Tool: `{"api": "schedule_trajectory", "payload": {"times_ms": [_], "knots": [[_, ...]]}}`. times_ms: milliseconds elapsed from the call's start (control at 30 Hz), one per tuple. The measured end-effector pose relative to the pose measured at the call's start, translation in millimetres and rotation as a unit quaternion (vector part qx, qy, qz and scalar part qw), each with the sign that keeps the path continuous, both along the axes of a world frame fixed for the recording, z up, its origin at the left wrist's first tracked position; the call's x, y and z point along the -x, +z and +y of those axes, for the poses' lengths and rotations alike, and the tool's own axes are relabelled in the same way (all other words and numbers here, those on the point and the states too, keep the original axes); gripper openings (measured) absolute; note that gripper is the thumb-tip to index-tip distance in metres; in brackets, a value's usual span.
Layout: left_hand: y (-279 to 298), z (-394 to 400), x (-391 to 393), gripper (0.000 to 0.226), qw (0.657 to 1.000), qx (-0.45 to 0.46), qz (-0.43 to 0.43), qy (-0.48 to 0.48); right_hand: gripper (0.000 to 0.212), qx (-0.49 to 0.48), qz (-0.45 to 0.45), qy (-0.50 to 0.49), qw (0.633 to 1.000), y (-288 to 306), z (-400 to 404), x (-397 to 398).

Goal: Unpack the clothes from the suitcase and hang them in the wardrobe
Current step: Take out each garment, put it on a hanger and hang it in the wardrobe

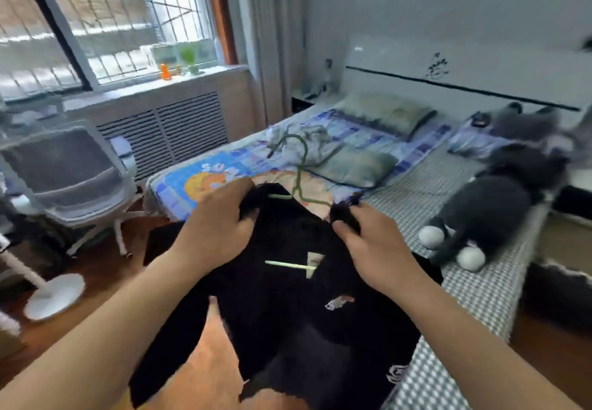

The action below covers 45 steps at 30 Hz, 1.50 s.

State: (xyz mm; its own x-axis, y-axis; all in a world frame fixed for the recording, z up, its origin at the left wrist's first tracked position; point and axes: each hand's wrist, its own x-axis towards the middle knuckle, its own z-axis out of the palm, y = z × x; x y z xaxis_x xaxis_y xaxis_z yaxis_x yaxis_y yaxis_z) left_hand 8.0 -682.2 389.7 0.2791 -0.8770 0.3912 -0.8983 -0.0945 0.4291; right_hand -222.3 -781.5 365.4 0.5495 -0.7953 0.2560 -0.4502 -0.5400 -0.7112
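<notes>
While gripped by both hands' curled fingers (pixel 246 204), black garment (pixel 288 297) on green hanger (pixel 299 169).

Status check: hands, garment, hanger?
Left hand and right hand both grip black garment at the shoulders. Green hanger threaded in, hook up. Wardrobe not in view.

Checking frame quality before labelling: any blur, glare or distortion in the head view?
Head view: wide-angle bend at the edges, window bars curve; daylight blows out the panes. Motion blur smears the chair and the plush toy. Both hands, left and right, are fairly sharp; the black garment shows almost no fold detail.
</notes>
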Motion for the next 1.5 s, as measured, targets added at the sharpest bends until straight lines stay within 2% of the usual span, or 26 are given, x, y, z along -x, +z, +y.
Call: {"api": "schedule_trajectory", "payload": {"times_ms": [100, 167, 200, 233, 267, 300, 333, 367, 500, 600, 667, 700, 733, 833, 867, 933, 1000, 1100, 1167, 1233, 1267, 1300, 1333, 1367, 1433, 1500], "knots": [[-2, -78, 28, 0.019, 0.997, 0.049, -0.051, -0.018, 0.029, -0.038, 0.042, -0.082, 0.995, 18, -50, 30], [-7, -145, 47, 0.023, 0.994, 0.060, -0.094, 0.009, 0.022, -0.051, 0.068, -0.127, 0.988, 17, -112, 35], [-10, -179, 59, 0.027, 0.998, 0.033, -0.050, 0.005, 0.019, -0.059, 0.069, -0.150, 0.984, 9, -149, 35], [-17, -213, 72, 0.038, 0.997, -0.028, 0.063, -0.018, 0.018, -0.066, 0.079, -0.174, 0.979, -4, -185, 36], [-27, -243, 87, 0.055, 0.968, -0.100, 0.222, -0.061, 0.026, -0.070, 0.108, -0.188, 0.974, -23, -218, 40], [-42, -266, 103, 0.071, 0.914, -0.165, 0.357, -0.101, 0.041, -0.083, 0.165, -0.196, 0.963, -47, -246, 46], [-66, -283, 117, 0.078, 0.864, -0.211, 0.440, -0.128, 0.058, -0.106, 0.219, -0.205, 0.948, -76, -264, 55], [-95, -291, 129, 0.077, 0.840, -0.252, 0.458, -0.146, 0.067, -0.139, 0.244, -0.213, 0.936, -106, -270, 65], [-245, -242, 139, 0.051, 0.812, -0.465, 0.324, -0.141, 0.060, -0.296, 0.224, -0.226, 0.901, -245, -198, 118], [-329, -177, 92, 0.008, 0.782, -0.567, 0.255, -0.049, 0.061, -0.439, 0.256, -0.274, 0.817, -328, -118, 145], [-366, -160, 46, 0.015, 0.773, -0.604, 0.193, -0.014, 0.065, -0.526, 0.253, -0.308, 0.752, -368, -78, 150], [-378, -161, 23, 0.009, 0.770, -0.616, 0.165, -0.003, 0.072, -0.550, 0.231, -0.335, 0.730, -384, -65, 148], [-391, -165, -1, 0.014, 0.778, -0.610, 0.151, 0.015, 0.082, -0.561, 0.206, -0.368, 0.713, -399, -55, 141], [-424, -195, -55, 0.063, 0.818, -0.555, 0.142, 0.056, 0.109, -0.553, 0.173, -0.474, 0.662, -440, -34, 109], [-436, -208, -68, 0.071, 0.821, -0.549, 0.150, 0.050, 0.107, -0.542, 0.174, -0.500, 0.652, -446, -32, 94], [-454, -231, -78, 0.078, 0.804, -0.570, 0.165, 0.034, 0.079, -0.503, 0.182, -0.533, 0.655, -441, -35, 67], [-467, -242, -75, 0.067, 0.784, -0.594, 0.182, 0.000, 0.045, -0.451, 0.215, -0.545, 0.673, -430, -38, 54], [-474, -246, -69, 0.034, 0.787, -0.596, 0.133, -0.085, 0.033, -0.384, 0.365, -0.567, 0.631, -398, -44, 72], [-472, -245, -82, 0.022, 0.793, -0.596, 0.088, -0.093, 0.040, -0.327, 0.430, -0.594, 0.596, -379, -46, 107], [-467, -238, -115, 0.021, 0.795, -0.604, 0.035, -0.047, 0.065, -0.314, 0.462, -0.607, 0.565, -374, -46, 135], [-465, -232, -138, 0.022, 0.792, -0.611, 0.009, -0.014, 0.078, -0.310, 0.485, -0.594, 0.562, -376, -46, 136], [-462, -224, -160, 0.023, 0.794, -0.608, -0.011, 0.018, 0.086, -0.298, 0.506, -0.570, 0.575, -378, -48, 125], [-461, -216, -179, 0.023, 0.809, -0.585, -0.023, 0.049, 0.086, -0.276, 0.516, -0.543, 0.603, -384, -51, 106], [-461, -208, -188, 0.024, 0.835, -0.545, -0.026, 0.076, 0.077, -0.241, 0.497, -0.522, 0.650, -392, -54, 80], [-462, -198, -177, 0.026, 0.881, -0.465, 0.014, 0.082, 0.041, -0.201, 0.405, -0.487, 0.748, -412, -50, 12], [-472, -188, -142, 0.023, 0.892, -0.442, 0.096, 0.007, 0.016, -0.236, 0.326, -0.449, 0.798, -433, -39, -63]]}}
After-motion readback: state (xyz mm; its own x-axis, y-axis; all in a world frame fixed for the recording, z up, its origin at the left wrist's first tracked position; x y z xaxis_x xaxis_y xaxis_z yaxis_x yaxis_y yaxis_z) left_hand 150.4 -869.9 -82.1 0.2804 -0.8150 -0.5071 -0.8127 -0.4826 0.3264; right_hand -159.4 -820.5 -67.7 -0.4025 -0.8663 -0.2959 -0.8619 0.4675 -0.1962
